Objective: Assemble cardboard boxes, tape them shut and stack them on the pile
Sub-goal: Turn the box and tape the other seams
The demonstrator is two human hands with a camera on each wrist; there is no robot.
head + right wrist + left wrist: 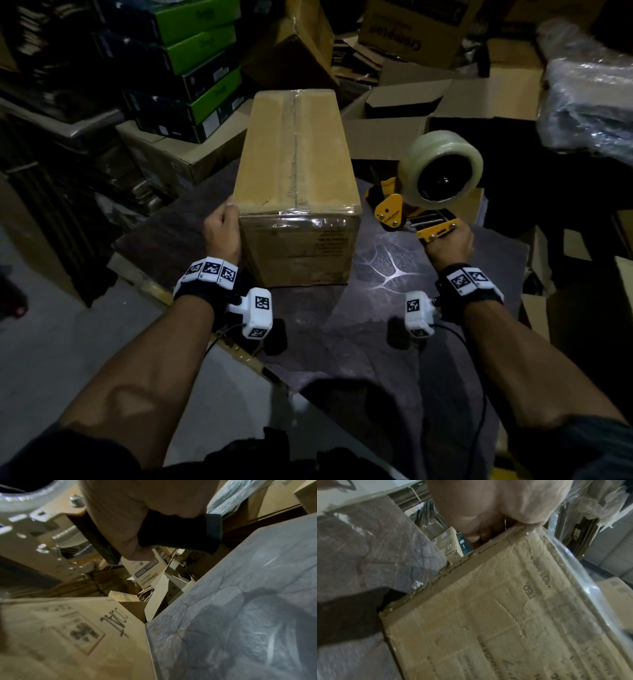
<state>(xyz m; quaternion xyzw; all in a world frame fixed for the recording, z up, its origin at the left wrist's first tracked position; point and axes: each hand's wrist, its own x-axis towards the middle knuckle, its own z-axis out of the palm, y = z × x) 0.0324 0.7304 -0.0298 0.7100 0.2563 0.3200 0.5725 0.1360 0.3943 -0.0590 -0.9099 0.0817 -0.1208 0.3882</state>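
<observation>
The box [297,178] is sitting taped on the table [394,325], long axis running away from the person, left hand [222,230] gripping its near corner, right hand [449,244] clamping the tape dispenser [428,192] just beside it.

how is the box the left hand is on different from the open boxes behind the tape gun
The box under the left hand is closed, with clear tape along its top seam and over the near edge; the open boxes have flaps standing up and dark insides showing.
The closed box stands squarely on the dark table; the open ones lie jumbled beyond it, behind the tape gun in the right hand.
Both are plain brown cardboard.
</observation>
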